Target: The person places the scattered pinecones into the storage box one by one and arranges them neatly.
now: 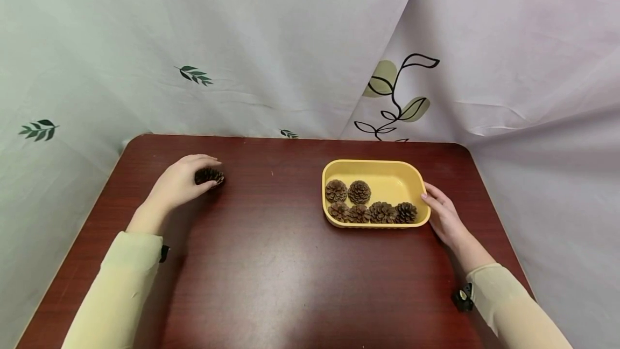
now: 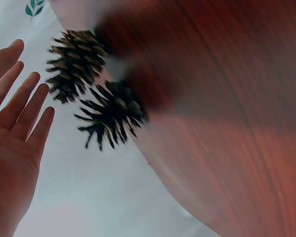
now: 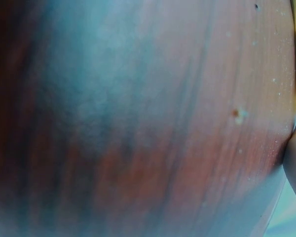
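My left hand [image 1: 181, 179] is at the far left of the table, its fingers and thumb spread around dark pine cones [image 1: 209, 176]. In the left wrist view the hand [image 2: 15, 133] has straight fingers, with a gap between them and two pine cones, an upper one [image 2: 75, 64] and a lower one [image 2: 112, 114]. On the right, my right hand [image 1: 445, 217] holds the end of a yellow plastic bin [image 1: 392, 163], thumb at its rim. Several brown pine cones [image 1: 359, 192] lie in the bin, most in a row along its near wall.
The dark red wooden table [image 1: 271, 273] has rounded far corners. White cloth [image 1: 252, 58] with leaf prints hangs behind it and along both sides. The bin's bare floor shows at its back right.
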Action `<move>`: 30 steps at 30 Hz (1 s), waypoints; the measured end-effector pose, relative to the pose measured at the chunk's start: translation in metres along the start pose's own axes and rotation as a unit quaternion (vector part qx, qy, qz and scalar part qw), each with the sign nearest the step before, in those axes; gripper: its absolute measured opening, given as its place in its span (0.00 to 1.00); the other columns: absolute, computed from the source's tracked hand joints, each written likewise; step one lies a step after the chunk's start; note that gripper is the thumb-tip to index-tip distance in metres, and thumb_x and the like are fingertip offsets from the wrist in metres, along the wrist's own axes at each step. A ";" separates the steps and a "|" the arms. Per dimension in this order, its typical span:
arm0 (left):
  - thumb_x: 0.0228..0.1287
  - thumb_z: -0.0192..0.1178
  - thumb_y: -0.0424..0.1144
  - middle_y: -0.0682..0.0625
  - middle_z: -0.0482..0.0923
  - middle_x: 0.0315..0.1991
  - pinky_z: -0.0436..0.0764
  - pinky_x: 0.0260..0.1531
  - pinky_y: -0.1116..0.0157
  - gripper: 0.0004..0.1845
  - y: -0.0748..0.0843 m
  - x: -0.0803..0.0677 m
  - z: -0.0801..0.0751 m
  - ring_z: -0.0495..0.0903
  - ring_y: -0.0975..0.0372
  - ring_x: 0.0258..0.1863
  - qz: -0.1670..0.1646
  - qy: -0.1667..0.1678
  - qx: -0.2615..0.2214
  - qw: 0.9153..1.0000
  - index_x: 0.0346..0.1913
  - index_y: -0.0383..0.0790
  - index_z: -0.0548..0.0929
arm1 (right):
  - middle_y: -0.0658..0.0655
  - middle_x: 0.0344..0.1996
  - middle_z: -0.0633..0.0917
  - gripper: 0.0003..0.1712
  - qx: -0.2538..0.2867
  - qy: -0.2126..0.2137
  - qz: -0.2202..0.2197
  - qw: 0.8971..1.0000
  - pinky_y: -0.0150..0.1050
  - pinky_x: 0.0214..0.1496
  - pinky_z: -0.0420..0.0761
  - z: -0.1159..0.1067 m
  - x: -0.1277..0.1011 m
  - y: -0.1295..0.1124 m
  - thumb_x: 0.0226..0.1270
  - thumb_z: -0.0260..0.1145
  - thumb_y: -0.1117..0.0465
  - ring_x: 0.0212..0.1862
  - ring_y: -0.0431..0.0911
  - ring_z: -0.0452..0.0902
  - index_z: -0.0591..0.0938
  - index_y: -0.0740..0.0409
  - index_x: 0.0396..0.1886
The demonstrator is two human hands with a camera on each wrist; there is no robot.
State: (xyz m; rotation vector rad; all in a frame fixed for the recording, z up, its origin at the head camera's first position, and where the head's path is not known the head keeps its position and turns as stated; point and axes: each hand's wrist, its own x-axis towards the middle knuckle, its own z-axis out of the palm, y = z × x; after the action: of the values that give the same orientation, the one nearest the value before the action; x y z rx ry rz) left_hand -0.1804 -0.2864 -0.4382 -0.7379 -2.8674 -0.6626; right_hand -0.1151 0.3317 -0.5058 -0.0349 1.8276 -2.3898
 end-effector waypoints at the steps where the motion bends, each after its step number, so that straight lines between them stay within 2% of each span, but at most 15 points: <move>1: 0.61 0.76 0.30 0.36 0.84 0.61 0.77 0.66 0.41 0.24 -0.002 -0.002 -0.001 0.79 0.42 0.65 -0.002 -0.001 0.002 1.000 0.61 0.35 0.86 | 0.43 0.51 0.89 0.22 0.000 0.000 0.000 1.000 0.27 0.51 0.86 0.000 0.000 0.000 0.86 0.48 0.69 0.50 0.34 0.86 0.82 0.44 0.61; 11: 0.58 0.78 0.30 0.35 0.84 0.60 0.77 0.64 0.39 0.27 -0.017 -0.013 -0.003 0.79 0.41 0.63 -0.027 -0.009 0.006 1.000 0.61 0.34 0.85 | 0.44 0.50 0.89 0.22 0.003 -0.003 0.002 1.000 0.28 0.50 0.86 0.000 0.000 0.000 0.86 0.48 0.69 0.49 0.34 0.86 0.83 0.44 0.60; 30: 0.61 0.75 0.29 0.33 0.84 0.59 0.76 0.66 0.37 0.25 -0.022 -0.014 0.004 0.78 0.38 0.64 -0.050 -0.011 0.031 0.998 0.62 0.31 0.84 | 0.43 0.50 0.89 0.21 0.000 0.004 0.006 1.000 0.27 0.51 0.86 0.001 0.000 -0.001 0.86 0.48 0.68 0.49 0.34 0.86 0.83 0.43 0.60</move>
State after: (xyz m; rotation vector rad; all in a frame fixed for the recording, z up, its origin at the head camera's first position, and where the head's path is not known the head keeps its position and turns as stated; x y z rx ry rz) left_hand -0.1789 -0.3077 -0.4533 -0.5991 -2.9460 -0.5772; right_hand -0.1149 0.3310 -0.5042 -0.0131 1.8247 -2.3856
